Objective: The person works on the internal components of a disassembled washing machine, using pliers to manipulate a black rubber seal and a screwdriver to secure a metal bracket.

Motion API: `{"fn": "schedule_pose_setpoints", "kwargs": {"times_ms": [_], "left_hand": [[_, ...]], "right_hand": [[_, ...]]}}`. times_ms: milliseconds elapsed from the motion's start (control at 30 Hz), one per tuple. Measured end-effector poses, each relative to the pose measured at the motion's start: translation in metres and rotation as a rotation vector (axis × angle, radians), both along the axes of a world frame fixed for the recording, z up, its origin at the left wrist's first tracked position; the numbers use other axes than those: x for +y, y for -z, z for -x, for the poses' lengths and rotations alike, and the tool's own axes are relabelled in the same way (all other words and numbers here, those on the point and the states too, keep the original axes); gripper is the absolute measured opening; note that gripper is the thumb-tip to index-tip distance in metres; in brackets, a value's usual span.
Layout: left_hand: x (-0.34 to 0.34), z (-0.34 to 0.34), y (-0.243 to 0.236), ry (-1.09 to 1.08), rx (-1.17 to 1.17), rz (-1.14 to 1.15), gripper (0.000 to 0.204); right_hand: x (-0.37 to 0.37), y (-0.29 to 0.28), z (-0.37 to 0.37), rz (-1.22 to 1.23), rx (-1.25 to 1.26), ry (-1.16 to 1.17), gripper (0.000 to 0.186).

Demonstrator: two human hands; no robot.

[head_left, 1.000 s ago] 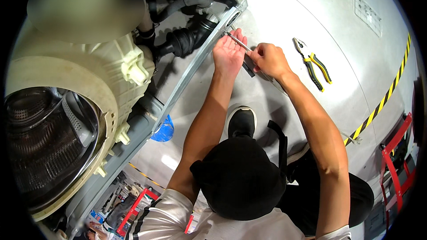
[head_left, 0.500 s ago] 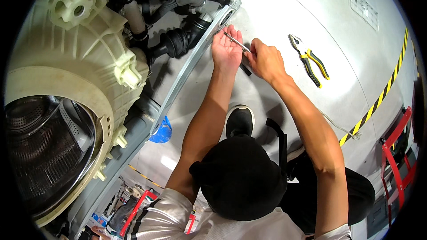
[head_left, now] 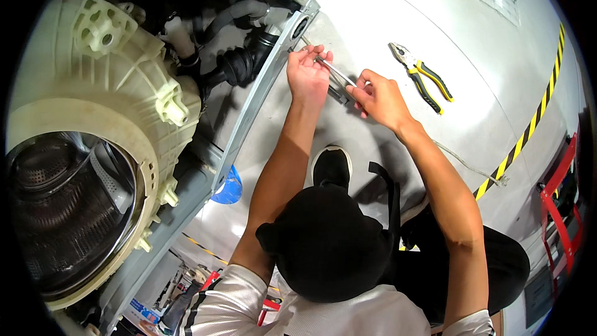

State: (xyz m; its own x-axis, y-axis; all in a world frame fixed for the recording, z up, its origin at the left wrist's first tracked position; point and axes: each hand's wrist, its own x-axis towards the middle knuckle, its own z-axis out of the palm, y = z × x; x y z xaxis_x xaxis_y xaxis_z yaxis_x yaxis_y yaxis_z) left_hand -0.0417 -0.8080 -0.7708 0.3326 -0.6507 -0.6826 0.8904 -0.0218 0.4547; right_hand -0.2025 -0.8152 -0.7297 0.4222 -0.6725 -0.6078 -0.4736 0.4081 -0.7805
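My left hand is held palm up beside the metal edge of a washing machine's cabinet frame. Its fingers are loosely bent and apart. Across them lies the tip of a slim metal-shafted screwdriver. My right hand is closed around the other end, hiding the handle. Whether a small part sits at the tip or in my left fingers is too small to tell. Beneath the shaft, a dark narrow bar rests on the floor. Combination pliers with yellow and black handles lie to the right of my hands.
On the left stands the open machine, with its cream plastic tub, steel drum and black corrugated hose. A blue object sits by the frame. Yellow-black floor tape, a thin cord and a red metal frame are on the right.
The view has shifted slightly. My right hand has moved a little right and down from my left hand, still gripping the screwdriver. My left fingers have bent more.
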Motion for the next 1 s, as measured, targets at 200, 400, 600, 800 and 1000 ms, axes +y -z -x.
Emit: {"fn": "schedule_pose_setpoints", "kwargs": {"times_ms": [200, 400, 600, 800, 1000], "left_hand": [[0.008, 0.008, 0.001, 0.14, -0.103, 0.058, 0.02], [0.006, 0.011, -0.011, 0.28, -0.082, 0.063, 0.02], [0.019, 0.029, -0.024, 0.594, -0.207, 0.015, 0.031], [0.031, 0.027, -0.038, 0.687, -0.444, -0.064, 0.035], [0.026, 0.003, -0.044, 0.602, -0.418, -0.131, 0.033]], "right_hand": [[0.0, -0.003, 0.023, -0.063, -0.11, 0.188, 0.023], [0.001, 0.0, 0.025, -0.04, -0.133, 0.191, 0.023], [0.01, 0.001, 0.019, -0.113, -0.176, 0.211, 0.021], [0.021, -0.001, 0.011, -0.123, -0.233, 0.188, 0.023], [0.018, -0.002, 0.012, -0.131, -0.29, 0.011, 0.032]]}}
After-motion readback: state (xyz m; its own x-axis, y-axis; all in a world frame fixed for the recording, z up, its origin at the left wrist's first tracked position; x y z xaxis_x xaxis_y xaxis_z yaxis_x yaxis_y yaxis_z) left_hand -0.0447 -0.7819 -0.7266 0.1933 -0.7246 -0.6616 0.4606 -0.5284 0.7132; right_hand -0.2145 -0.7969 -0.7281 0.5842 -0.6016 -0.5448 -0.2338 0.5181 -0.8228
